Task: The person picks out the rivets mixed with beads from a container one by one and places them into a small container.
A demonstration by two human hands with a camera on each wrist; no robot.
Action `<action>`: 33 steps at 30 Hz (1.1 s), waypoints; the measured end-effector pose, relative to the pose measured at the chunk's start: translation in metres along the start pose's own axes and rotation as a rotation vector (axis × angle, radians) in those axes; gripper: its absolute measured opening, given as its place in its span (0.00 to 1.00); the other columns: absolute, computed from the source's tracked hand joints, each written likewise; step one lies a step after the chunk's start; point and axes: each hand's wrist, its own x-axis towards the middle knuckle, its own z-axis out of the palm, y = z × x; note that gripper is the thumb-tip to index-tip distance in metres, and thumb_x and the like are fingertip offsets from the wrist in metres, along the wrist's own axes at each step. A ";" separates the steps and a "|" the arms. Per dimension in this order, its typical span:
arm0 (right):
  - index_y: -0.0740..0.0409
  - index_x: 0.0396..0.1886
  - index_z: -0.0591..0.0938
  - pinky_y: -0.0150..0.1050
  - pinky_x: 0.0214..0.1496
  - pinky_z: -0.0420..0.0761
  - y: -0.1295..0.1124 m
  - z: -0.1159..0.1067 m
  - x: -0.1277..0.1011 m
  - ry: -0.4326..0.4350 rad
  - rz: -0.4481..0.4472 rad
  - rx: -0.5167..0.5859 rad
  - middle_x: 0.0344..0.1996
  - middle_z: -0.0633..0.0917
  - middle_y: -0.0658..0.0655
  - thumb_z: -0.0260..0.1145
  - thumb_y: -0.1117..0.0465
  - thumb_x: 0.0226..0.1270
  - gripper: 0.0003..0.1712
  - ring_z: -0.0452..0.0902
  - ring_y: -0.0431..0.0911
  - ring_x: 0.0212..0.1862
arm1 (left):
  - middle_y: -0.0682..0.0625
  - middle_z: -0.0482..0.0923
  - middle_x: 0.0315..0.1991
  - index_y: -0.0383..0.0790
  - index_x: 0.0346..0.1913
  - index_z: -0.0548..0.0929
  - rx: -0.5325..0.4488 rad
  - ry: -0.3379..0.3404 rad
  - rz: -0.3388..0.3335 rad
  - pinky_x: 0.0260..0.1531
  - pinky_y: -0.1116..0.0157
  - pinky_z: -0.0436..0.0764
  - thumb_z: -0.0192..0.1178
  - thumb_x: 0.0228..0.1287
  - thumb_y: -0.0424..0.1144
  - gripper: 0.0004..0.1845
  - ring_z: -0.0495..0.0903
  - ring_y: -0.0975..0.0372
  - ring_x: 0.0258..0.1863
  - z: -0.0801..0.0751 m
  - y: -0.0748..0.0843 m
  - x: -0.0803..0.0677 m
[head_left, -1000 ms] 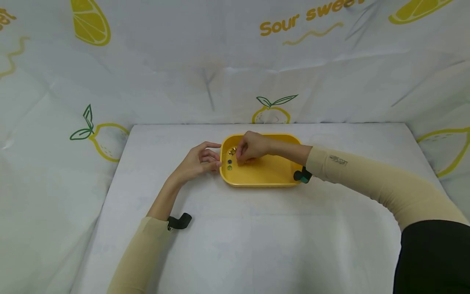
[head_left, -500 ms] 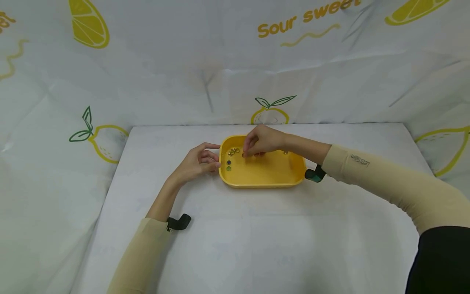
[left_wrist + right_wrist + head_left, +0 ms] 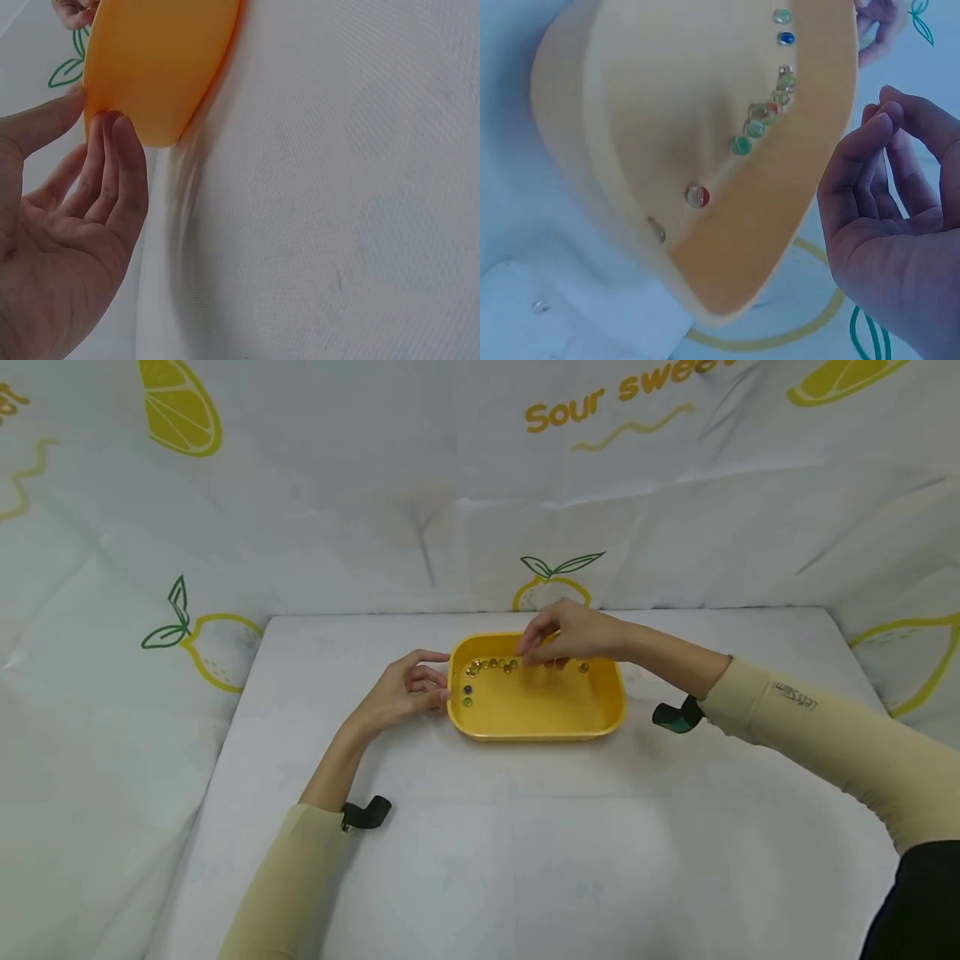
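Note:
A yellow oval tray sits mid-table on the white cloth. Several small glass marbles line its far wall. A blue one and a green one lie at its left end, and another lies far right. My left hand rests straight fingers and thumb against the tray's left outer wall. My right hand hovers over the far rim with fingers loosely curled. In the right wrist view this hand holds nothing, beside the row of marbles and a red-centred one.
A white cloth printed with lemons covers the table and rises as walls behind and at both sides. A tiny clear bead lies on the cloth just outside the tray. Black wrist-camera mounts sit on both forearms.
My right hand has lifted from the tray's left inside and moved right and back to the far rim. The marbles it covered now show in a row. The left hand has stayed put.

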 end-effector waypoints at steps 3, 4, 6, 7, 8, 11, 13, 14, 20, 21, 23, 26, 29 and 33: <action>0.60 0.50 0.91 0.36 0.41 0.89 0.005 -0.007 -0.010 0.024 0.011 0.032 0.44 0.91 0.59 0.76 0.58 0.73 0.13 0.83 0.49 0.38 | 0.37 0.86 0.51 0.36 0.76 0.73 0.001 0.002 -0.001 0.45 0.68 0.91 0.72 0.70 0.31 0.34 0.88 0.62 0.39 0.000 0.000 0.000; 0.60 0.50 0.91 0.37 0.41 0.89 0.007 -0.010 -0.013 0.032 0.015 0.041 0.43 0.92 0.58 0.76 0.59 0.73 0.12 0.84 0.50 0.38 | 0.37 0.86 0.51 0.37 0.76 0.73 0.001 0.004 -0.002 0.45 0.68 0.91 0.72 0.70 0.31 0.34 0.88 0.62 0.39 0.000 0.000 0.000; 0.59 0.49 0.91 0.38 0.41 0.90 0.011 -0.014 -0.020 0.050 0.015 0.049 0.42 0.92 0.57 0.76 0.59 0.73 0.11 0.85 0.50 0.39 | 0.37 0.86 0.51 0.37 0.76 0.73 0.004 0.008 -0.005 0.45 0.67 0.92 0.72 0.70 0.31 0.34 0.88 0.62 0.39 0.000 0.000 0.000; 0.58 0.49 0.91 0.39 0.41 0.90 0.014 -0.016 -0.023 0.061 0.016 0.049 0.41 0.92 0.56 0.76 0.58 0.73 0.10 0.85 0.50 0.39 | 0.38 0.86 0.51 0.38 0.76 0.73 0.004 0.010 -0.008 0.45 0.67 0.92 0.72 0.70 0.31 0.34 0.88 0.62 0.39 0.000 0.000 0.000; 0.57 0.49 0.91 0.38 0.42 0.90 0.015 -0.018 -0.026 0.071 0.018 0.050 0.41 0.92 0.55 0.76 0.59 0.74 0.10 0.86 0.50 0.39 | 0.38 0.86 0.51 0.38 0.76 0.73 0.003 0.012 -0.011 0.45 0.67 0.92 0.72 0.70 0.31 0.33 0.88 0.62 0.39 0.000 0.000 0.000; 0.59 0.50 0.91 0.37 0.43 0.90 0.020 -0.024 -0.035 0.095 0.022 0.060 0.42 0.93 0.53 0.76 0.58 0.73 0.12 0.85 0.48 0.40 | 0.39 0.86 0.50 0.40 0.76 0.73 0.000 0.014 -0.019 0.45 0.67 0.92 0.72 0.70 0.32 0.33 0.88 0.61 0.39 0.001 0.000 -0.001; 0.60 0.51 0.91 0.36 0.43 0.90 0.023 -0.028 -0.041 0.110 0.036 0.071 0.43 0.93 0.54 0.76 0.58 0.73 0.13 0.85 0.50 0.41 | 0.40 0.86 0.50 0.40 0.76 0.74 -0.008 0.014 -0.023 0.45 0.66 0.92 0.72 0.70 0.32 0.33 0.89 0.59 0.39 0.001 0.001 -0.001; 0.60 0.51 0.90 0.36 0.43 0.90 0.024 -0.030 -0.043 0.118 0.045 0.076 0.44 0.93 0.54 0.76 0.58 0.73 0.13 0.85 0.50 0.42 | 0.40 0.86 0.50 0.40 0.76 0.74 -0.012 0.014 -0.026 0.45 0.65 0.93 0.72 0.70 0.32 0.33 0.89 0.58 0.40 0.001 0.001 -0.002; 0.60 0.53 0.90 0.38 0.43 0.91 0.038 -0.044 -0.058 0.192 0.088 0.054 0.47 0.92 0.54 0.76 0.56 0.74 0.15 0.83 0.51 0.42 | 0.40 0.85 0.51 0.41 0.76 0.73 -0.027 0.015 -0.046 0.46 0.63 0.93 0.71 0.70 0.30 0.33 0.89 0.56 0.42 0.002 0.001 -0.002; 0.60 0.53 0.90 0.38 0.43 0.91 0.040 -0.046 -0.060 0.203 0.093 0.050 0.48 0.91 0.53 0.76 0.56 0.74 0.16 0.83 0.51 0.42 | 0.40 0.85 0.51 0.41 0.76 0.73 -0.027 0.015 -0.048 0.46 0.63 0.93 0.71 0.70 0.30 0.33 0.89 0.57 0.42 0.003 0.001 -0.002; 0.59 0.54 0.90 0.38 0.44 0.91 0.046 -0.052 -0.065 0.219 0.108 0.052 0.47 0.90 0.51 0.76 0.55 0.74 0.16 0.83 0.50 0.42 | 0.40 0.85 0.51 0.42 0.76 0.73 -0.025 0.013 -0.049 0.46 0.63 0.93 0.71 0.70 0.31 0.33 0.89 0.56 0.42 0.003 0.002 -0.001; 0.60 0.56 0.89 0.37 0.46 0.92 0.054 -0.059 -0.073 0.232 0.124 0.061 0.46 0.90 0.49 0.75 0.55 0.75 0.16 0.83 0.49 0.42 | 0.40 0.85 0.51 0.42 0.76 0.74 -0.020 0.013 -0.050 0.46 0.64 0.93 0.71 0.70 0.31 0.33 0.89 0.55 0.42 0.003 0.002 -0.001; 0.61 0.57 0.88 0.36 0.47 0.92 0.061 -0.067 -0.080 0.235 0.134 0.062 0.44 0.91 0.47 0.73 0.57 0.77 0.17 0.83 0.49 0.42 | 0.40 0.85 0.51 0.43 0.76 0.74 -0.018 0.013 -0.050 0.46 0.64 0.93 0.71 0.70 0.32 0.33 0.89 0.54 0.42 0.003 0.002 0.000; 0.62 0.58 0.87 0.35 0.47 0.91 0.070 -0.075 -0.088 0.219 0.150 0.015 0.42 0.92 0.45 0.72 0.56 0.77 0.18 0.84 0.50 0.44 | 0.40 0.85 0.51 0.42 0.76 0.74 -0.012 0.014 -0.046 0.46 0.65 0.93 0.72 0.70 0.32 0.33 0.89 0.54 0.42 0.003 0.001 0.000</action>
